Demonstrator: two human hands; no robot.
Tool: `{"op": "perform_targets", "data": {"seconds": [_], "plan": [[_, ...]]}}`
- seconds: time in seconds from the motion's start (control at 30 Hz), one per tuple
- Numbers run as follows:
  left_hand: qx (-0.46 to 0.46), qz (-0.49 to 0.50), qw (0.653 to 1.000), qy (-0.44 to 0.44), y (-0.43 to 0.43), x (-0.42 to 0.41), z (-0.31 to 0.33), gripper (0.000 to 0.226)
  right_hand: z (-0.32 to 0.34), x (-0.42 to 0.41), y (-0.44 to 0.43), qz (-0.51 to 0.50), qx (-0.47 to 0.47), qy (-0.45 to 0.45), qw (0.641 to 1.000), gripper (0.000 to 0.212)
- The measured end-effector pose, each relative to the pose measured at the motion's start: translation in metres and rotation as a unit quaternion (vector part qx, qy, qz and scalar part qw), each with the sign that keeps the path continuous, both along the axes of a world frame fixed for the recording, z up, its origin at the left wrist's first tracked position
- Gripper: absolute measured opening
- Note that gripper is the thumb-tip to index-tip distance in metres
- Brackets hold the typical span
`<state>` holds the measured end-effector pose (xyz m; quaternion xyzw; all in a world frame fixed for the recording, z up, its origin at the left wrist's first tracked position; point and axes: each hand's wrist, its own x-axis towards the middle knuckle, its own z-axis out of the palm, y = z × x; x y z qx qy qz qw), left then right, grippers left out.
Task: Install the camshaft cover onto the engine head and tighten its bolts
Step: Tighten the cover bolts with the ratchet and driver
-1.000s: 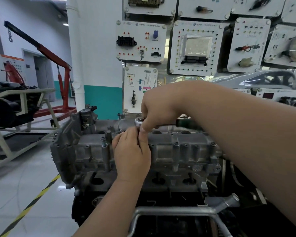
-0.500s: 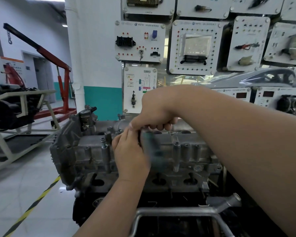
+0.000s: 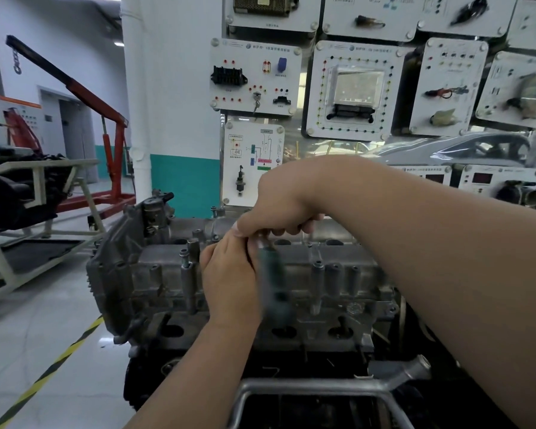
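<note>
1. The right hand [image 3: 280, 209] is curling its fingers [image 3: 305, 226] down over the top end of the ratchet [image 3: 273, 283] and clamping it. The green handle is pointing toward the near side and is blurred.
2. The left hand [image 3: 229, 280] is sitting just left of that handle, its fingers bent up against the right thumb. Whether they are pinching the socket is hidden, so I cannot tell.
3. The camshaft cover [image 3: 347, 274] is lying on top of the engine head [image 3: 310, 332], mid-scene. The tool is standing over a bolt spot on its top, left of centre.
4. This looks like a bolt being run down. Doing it well is likely calling for the right palm pressing straight down so the socket is sitting square, while the left hand is steadying the tool.
5. Short, even swings are probably suiting best, snugging each bolt in turn crosswise rather than finishing one alone, since a cast cover could seat unevenly.
</note>
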<state>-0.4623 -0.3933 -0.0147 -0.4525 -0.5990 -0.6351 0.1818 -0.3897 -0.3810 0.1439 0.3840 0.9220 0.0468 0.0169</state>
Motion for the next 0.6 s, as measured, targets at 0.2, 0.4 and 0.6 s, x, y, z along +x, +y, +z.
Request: {"op": "perform_targets", "data": {"seconds": [0.2,0.4,0.6], "plan": [[-0.027,-0.019,0.999,-0.006,-0.002,0.002,0.002,0.015,0.001,-0.001,0.004,0.011,0.006,0.008,1.000,0.052],[-0.034,0.055,0.994,0.093,0.001,-0.002,-0.002,0.043,0.005,0.011,0.007,0.055,0.072,-0.032,0.995,0.037],[-0.031,0.029,0.997,0.063,-0.004,0.001,0.000,0.036,0.000,0.004,0.000,0.019,0.017,0.000,1.000,0.049]]}}
